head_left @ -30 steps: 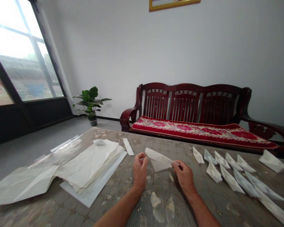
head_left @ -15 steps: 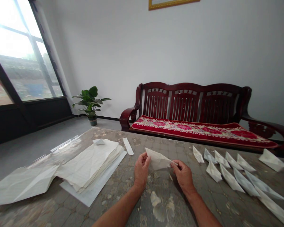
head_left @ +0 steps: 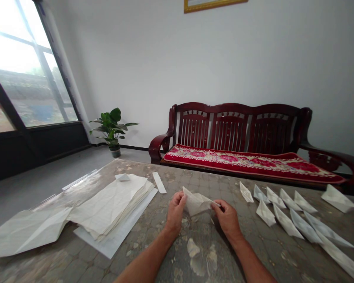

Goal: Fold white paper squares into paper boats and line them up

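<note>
while hands (head_left: 174, 211) (head_left: 227, 218) pinch, folded paper (head_left: 196, 204) sits between them.

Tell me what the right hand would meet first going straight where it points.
The right hand would first meet the folded paper it pinches; how high that line runs above the table is unclear.

Soft daylight from the blown-out left window (head_left: 14, 51), pale glare on the table (head_left: 144, 216), blurry lower-left corner.

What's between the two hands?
A folded paper, held at one end by the left hand and the other by the right hand, as the head view shows.
</note>
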Demonstrator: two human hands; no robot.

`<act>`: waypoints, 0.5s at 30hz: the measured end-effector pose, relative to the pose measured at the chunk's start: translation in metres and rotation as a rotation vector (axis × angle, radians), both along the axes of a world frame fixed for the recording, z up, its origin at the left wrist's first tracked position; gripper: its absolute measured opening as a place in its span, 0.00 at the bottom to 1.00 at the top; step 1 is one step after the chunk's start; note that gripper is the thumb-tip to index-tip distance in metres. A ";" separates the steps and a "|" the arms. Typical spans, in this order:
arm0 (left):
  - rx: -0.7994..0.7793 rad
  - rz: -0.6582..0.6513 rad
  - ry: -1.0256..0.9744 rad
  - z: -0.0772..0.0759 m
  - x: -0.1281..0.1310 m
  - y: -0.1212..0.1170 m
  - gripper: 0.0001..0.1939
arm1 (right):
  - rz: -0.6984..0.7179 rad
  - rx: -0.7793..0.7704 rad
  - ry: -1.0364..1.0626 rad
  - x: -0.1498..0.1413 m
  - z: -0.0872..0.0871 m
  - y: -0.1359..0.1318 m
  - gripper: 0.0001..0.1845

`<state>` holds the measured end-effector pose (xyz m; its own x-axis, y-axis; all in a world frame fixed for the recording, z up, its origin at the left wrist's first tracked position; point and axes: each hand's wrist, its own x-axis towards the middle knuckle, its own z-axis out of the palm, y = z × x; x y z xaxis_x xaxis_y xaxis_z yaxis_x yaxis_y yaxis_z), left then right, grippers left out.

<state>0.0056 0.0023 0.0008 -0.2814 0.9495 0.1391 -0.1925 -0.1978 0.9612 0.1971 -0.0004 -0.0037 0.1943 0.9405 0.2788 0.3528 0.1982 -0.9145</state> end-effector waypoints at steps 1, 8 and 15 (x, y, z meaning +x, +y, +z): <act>0.004 0.002 -0.013 0.000 -0.001 0.001 0.21 | 0.007 0.000 0.005 0.000 0.001 0.000 0.19; 0.039 0.029 -0.030 0.003 -0.007 0.005 0.22 | 0.064 0.008 0.021 0.000 0.006 -0.002 0.19; 0.006 0.142 0.025 0.002 -0.006 0.005 0.21 | 0.078 -0.008 0.004 0.000 0.005 -0.002 0.20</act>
